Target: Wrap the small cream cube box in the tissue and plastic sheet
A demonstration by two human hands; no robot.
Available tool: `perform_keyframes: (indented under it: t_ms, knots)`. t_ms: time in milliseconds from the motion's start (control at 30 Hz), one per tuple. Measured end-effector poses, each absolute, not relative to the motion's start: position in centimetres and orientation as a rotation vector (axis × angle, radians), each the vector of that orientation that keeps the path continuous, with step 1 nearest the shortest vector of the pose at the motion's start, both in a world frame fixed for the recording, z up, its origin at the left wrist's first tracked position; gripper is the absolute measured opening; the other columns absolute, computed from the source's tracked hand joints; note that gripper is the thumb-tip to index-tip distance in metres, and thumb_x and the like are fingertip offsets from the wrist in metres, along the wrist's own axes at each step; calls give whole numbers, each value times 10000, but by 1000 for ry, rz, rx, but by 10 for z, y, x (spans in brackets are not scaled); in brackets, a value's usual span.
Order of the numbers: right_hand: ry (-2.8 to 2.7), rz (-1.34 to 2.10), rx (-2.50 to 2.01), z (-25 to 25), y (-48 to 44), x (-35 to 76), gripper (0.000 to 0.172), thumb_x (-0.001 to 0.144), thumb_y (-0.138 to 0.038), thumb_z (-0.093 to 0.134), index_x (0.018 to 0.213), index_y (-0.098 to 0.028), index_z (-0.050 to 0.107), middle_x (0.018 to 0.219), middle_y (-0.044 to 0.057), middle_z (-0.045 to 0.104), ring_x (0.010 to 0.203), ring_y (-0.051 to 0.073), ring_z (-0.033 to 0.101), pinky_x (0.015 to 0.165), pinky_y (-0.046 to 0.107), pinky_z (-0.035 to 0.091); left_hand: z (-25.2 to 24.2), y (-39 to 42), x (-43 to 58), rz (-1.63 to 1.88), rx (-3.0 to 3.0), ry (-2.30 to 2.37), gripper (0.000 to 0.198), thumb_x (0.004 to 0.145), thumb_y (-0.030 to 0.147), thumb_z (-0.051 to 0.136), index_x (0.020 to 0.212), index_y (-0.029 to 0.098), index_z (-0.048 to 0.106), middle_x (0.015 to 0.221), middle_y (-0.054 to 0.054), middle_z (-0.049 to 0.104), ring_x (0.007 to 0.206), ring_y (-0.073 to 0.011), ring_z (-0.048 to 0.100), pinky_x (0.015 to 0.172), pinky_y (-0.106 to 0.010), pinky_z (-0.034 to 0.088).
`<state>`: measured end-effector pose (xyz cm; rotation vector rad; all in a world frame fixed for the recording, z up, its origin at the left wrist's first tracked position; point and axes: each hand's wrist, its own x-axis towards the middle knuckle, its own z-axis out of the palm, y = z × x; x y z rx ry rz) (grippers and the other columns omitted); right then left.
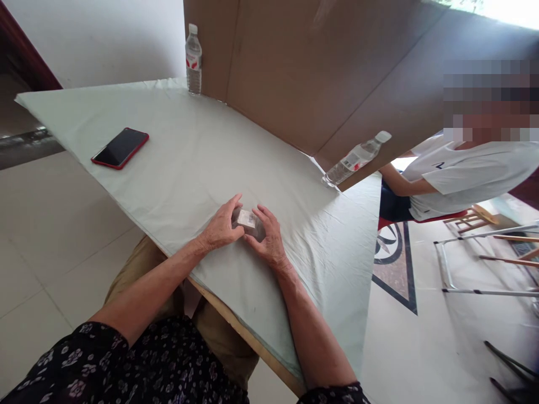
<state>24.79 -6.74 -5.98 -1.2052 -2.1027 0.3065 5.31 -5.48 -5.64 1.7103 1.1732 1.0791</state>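
Note:
A small dark, partly see-through box with a white barcode label on top rests on the cloth near the table's front edge. My left hand grips its left end, the thumb along the near side and the fingers at the far side. Around the right end my right hand is curled, its fingertips close to the label. What the box contains cannot be made out.
A pale cloth covers the table. On it lies a phone with a red case, at the left. Water bottles stand against a brown cardboard panel. Beyond it, at right, a person in a white shirt sits.

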Motion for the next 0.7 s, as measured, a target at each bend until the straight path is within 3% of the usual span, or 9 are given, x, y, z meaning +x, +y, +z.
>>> perform_keyframes:
  t_ms: [200, 433, 600, 700]
  knots:
    - [-2150, 200, -1267, -56, -69, 246, 491, 840, -411, 690, 1293, -249, 591, 1517, 137, 489, 1400, 342, 462, 1137, 541, 378, -56, -54, 54, 1060, 1751, 1197, 877, 693, 162, 602, 1530, 134, 341, 1348, -152, 594, 1216, -271, 579, 1097, -453, 459]
    - [-1954, 553, -1297, -57, -66, 259, 918, 787, -549, 735, 1543, -251, 306, 1593, 151, 392, 1473, 329, 383, 1166, 551, 367, -64, -52, 54, 1193, 1684, 1155, 869, 680, 146, 596, 1519, 165, 372, 1420, -170, 529, 1302, -300, 535, 1117, -497, 446]
    - [-1957, 674, -1314, -59, -62, 255, 996, 736, -560, 783, 1549, -213, 323, 1600, 165, 390, 1479, 354, 371, 1189, 552, 332, -66, -50, 53, 1247, 1607, 1110, 884, 674, 158, 590, 1526, 174, 353, 1436, -175, 519, 1283, -309, 550, 1138, -558, 414]
    - [-1967, 708, -1303, -58, -58, 248, 953, 728, -487, 803, 1528, -212, 364, 1527, 156, 495, 1414, 349, 463, 1171, 540, 355, -70, -47, 54, 1226, 1555, 1087, 901, 666, 160, 601, 1528, 189, 343, 1426, -171, 527, 1273, -310, 557, 1137, -564, 409]
